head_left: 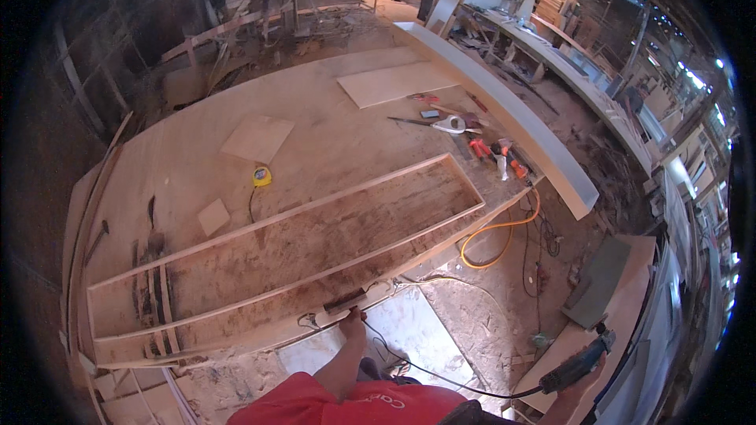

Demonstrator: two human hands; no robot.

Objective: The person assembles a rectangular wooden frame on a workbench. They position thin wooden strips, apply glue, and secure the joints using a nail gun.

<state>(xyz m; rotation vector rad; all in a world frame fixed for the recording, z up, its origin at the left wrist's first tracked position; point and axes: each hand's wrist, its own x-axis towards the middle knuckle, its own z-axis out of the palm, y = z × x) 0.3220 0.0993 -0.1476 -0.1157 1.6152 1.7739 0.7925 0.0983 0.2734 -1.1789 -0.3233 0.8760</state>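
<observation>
Left hand (354,316) presses on the long wooden frame (291,248) at the bench (331,110) edge — its grip can't be told; right hand (587,370) is closed around a power tool (575,364).

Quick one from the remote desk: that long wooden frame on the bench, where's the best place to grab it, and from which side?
Probably the near long rail of the long wooden frame, from the person's side. That rail lies along the workbench edge, thin and raised, so fingers can wrap it; the left hand is already there. The right hand holds a power tool, so it isn't free.
</observation>
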